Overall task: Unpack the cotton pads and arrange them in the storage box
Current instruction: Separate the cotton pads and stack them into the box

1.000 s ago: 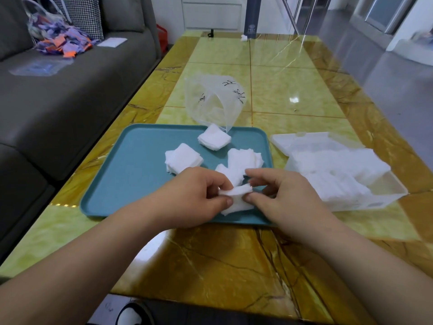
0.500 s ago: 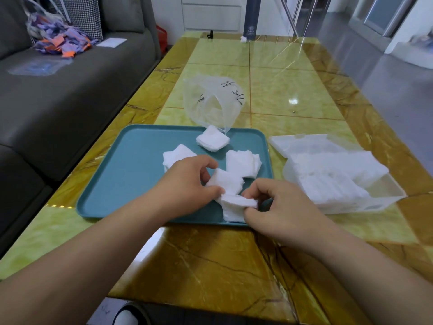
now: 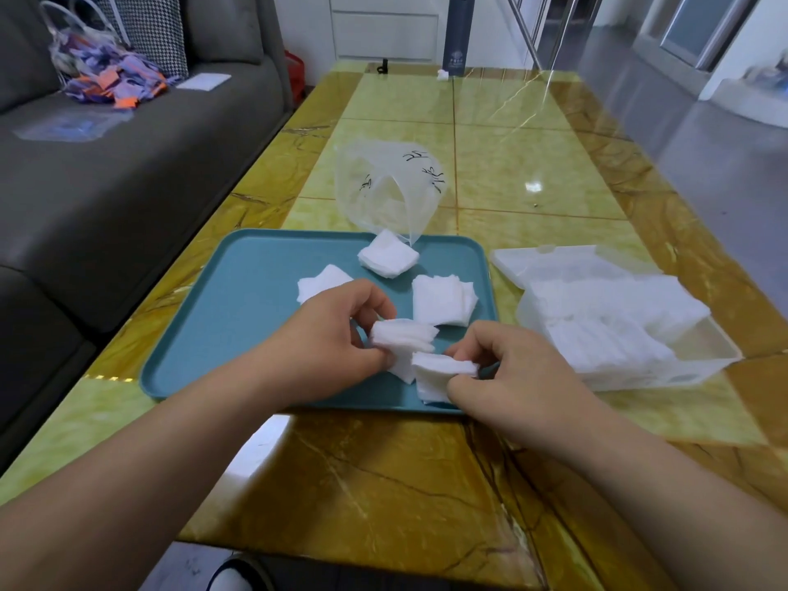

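Observation:
White square cotton pads lie in small stacks on a teal tray [image 3: 239,317]. My left hand [image 3: 332,339] pinches one stack of pads [image 3: 403,337] over the tray's front right part. My right hand [image 3: 507,373] grips a second stack [image 3: 443,368] just below and right of it; the two stacks touch. Loose stacks rest at the tray's back [image 3: 387,258], at its right [image 3: 441,299], and behind my left hand [image 3: 322,281]. The clear storage box [image 3: 699,371] stands right of the tray, lid open, with rows of pads inside. The emptied plastic bag [image 3: 386,187] stands behind the tray.
The yellow marble table [image 3: 426,484] runs far ahead. A grey sofa [image 3: 106,185] borders its left side, with a bag of coloured scraps on it. A dark cylinder [image 3: 455,34] stands at the table's far end. My shoe shows under the near edge.
The one stack held between both hands has become two, one in each hand. My left hand has lifted its stack slightly; my right hand has drawn nearer and lower.

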Available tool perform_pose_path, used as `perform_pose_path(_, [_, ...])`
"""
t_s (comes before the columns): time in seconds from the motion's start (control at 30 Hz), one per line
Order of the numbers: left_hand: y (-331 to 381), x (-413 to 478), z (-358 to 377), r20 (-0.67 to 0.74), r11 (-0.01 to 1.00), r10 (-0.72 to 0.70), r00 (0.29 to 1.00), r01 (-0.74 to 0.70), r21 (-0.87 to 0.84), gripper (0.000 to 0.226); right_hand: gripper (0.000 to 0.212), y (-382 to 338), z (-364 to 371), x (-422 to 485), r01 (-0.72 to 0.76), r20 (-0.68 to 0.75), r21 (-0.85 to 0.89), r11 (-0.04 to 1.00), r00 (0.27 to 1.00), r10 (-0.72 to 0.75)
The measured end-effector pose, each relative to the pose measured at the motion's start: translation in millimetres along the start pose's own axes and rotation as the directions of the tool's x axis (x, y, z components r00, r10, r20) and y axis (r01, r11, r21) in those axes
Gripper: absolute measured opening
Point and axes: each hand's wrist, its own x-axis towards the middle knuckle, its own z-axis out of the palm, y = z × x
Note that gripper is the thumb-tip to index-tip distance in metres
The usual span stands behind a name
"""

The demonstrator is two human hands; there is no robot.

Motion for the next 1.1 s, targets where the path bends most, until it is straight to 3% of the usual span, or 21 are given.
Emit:
perform_pose_path(0.2, [-3, -3, -1, 0.037, 1.000, -0.001, 0.999, 0.001, -0.001, 0.020, 0.006, -2, 0, -1, 0.024, -0.010, 0.038, 0.999, 1.000, -0.023])
perform_pose_path(0.4, [-3, 0, -7, -0.092, 0.998, -0.050, 0.994, 0.046, -0.050, 0.011, 0.009, 2, 5, 4, 0.037, -0.208, 0.161, 0.986, 0.978, -0.002])
perform_pose_path(0.47, [-3, -1, -14, -0.129, 0.992, -0.079, 0.988, 0.066, -0.104, 0.012, 0.010, 5, 8, 7, 0.013, -0.233, 0.161, 0.987, 0.972, 0.025])
perform_pose_path(0.57, [0, -7, -24, -0.017, 0.959, -0.072, 0.997, 0.065, -0.275, 0.017, 0.010, 6, 10, 12, 0.009, -0.251, 0.125, 0.992, 0.968, 0.023])
perform_pose_path(0.67, [0, -13, -25, 0.161, 0.933, 0.010, 0.987, 0.048, -0.356, 0.018, 0.014, 4, 13, 14, 0.017, -0.165, 0.216, 0.976, 0.986, 0.020])
perform_pose_path(0.73, [-1, -14, -21, 0.202, 0.946, 0.052, 0.978, 0.016, -0.324, 0.017, 0.022, 1, 13, 13, 0.008, -0.059, 0.316, 0.949, 0.998, 0.011])
perform_pose_path(0.97, [-1, -9, -14, 0.151, 0.969, 0.020, 0.988, 0.018, -0.245, 0.019, 0.031, -1, 10, 9, 0.013, 0.088, 0.323, 0.946, 0.995, -0.044])
perform_pose_path(1.1, [-5, -7, -11, 0.119, 0.972, 0.004, 0.993, 0.024, -0.233, 0.021, 0.032, 0, 11, 10, -0.029, 0.154, 0.454, 0.890, 0.987, -0.047])
